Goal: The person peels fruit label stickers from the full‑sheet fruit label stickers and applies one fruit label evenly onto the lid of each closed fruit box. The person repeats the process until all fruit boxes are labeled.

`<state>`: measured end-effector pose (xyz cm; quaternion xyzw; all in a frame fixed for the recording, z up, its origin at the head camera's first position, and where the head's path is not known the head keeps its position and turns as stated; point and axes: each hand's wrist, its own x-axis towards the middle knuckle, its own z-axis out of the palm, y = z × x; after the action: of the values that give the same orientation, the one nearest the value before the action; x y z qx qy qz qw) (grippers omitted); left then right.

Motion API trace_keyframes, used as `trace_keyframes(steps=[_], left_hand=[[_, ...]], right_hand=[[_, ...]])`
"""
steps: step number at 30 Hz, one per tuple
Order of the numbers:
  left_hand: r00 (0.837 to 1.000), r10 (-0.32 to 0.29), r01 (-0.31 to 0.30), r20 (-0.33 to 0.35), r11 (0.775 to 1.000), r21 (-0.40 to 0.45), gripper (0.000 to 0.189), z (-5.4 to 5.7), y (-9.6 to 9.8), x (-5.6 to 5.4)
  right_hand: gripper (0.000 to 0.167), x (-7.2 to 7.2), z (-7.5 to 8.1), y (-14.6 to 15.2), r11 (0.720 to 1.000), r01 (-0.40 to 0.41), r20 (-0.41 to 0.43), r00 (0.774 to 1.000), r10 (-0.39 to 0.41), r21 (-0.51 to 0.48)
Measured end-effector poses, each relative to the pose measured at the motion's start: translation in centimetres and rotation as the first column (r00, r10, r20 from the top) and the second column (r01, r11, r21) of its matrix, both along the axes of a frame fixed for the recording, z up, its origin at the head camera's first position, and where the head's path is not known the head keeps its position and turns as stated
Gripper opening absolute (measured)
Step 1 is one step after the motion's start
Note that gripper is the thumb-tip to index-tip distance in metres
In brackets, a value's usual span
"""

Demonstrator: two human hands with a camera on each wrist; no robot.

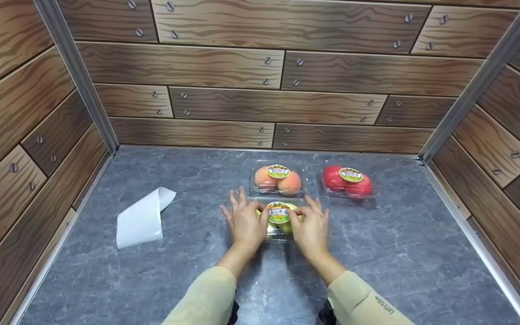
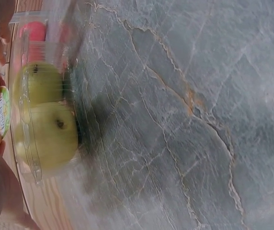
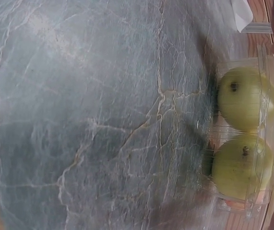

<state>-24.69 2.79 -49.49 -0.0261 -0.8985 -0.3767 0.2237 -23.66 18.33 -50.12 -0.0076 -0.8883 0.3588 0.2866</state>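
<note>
An oval label sticker (image 1: 279,212) with a green and yellow border is stretched between my two hands. My left hand (image 1: 247,224) pinches its left edge with thumb and forefinger, the other fingers spread out. At the opposite edge, my right hand (image 1: 310,228) pinches it the same way. Below lies a clear plastic box (image 3: 264,187) with two green apples (image 2: 48,136) inside, its lid down. In both wrist views the sticker appears slightly above the lid. My hands partly cover the box in the head view.
Behind stands a clear box of peach-coloured fruits (image 1: 289,183), with a label on its lid. To its right is a labelled box of red fruits (image 1: 358,186). A curled white backing sheet (image 1: 140,220) lies at left on the grey marbled table (image 1: 400,253). Wood-patterned walls (image 1: 260,104) enclose it.
</note>
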Motion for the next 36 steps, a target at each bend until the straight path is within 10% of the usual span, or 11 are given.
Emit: trace_keyframes(steps=[36], left_hand=[[1.000, 0.015, -0.014, 0.007, 0.998, -0.065, 0.021, -0.57, 0.07, -0.42]], right_hand=[[0.019, -0.37, -0.58, 0.01, 0.994, 0.014, -0.021, 1.000, -0.012, 0.110]])
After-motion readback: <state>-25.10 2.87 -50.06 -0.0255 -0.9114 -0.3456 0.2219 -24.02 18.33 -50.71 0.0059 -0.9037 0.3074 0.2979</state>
